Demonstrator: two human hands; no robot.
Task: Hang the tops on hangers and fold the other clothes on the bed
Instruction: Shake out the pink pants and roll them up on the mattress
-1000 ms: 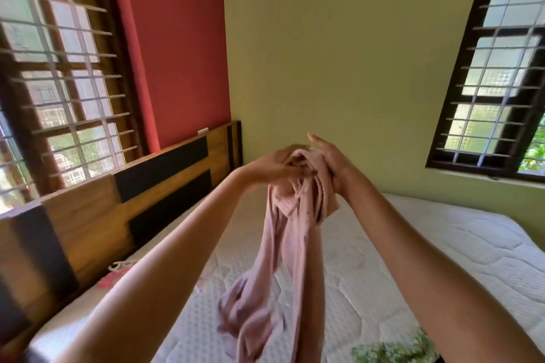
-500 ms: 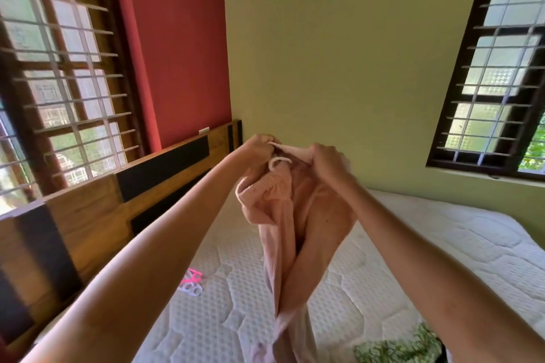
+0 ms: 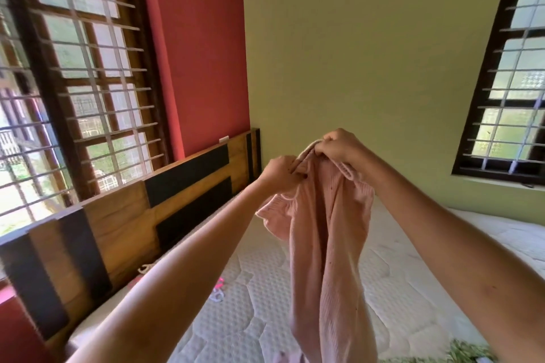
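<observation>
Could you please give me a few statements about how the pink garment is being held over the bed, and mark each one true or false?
1. Both hands grip the pink garment at its top edge. True: the left hand and the right hand each pinch the fabric.
2. The garment lies flat on the mattress. False: it hangs down from the hands above the mattress.
3. The right hand is higher than the left hand. True.
4. The garment is already on a hanger. False: no hanger shows in it; pink and white hangers lie on the mattress beside the headboard.
5. The left hand is open and idle. False: its fingers curl on the fabric.
</observation>
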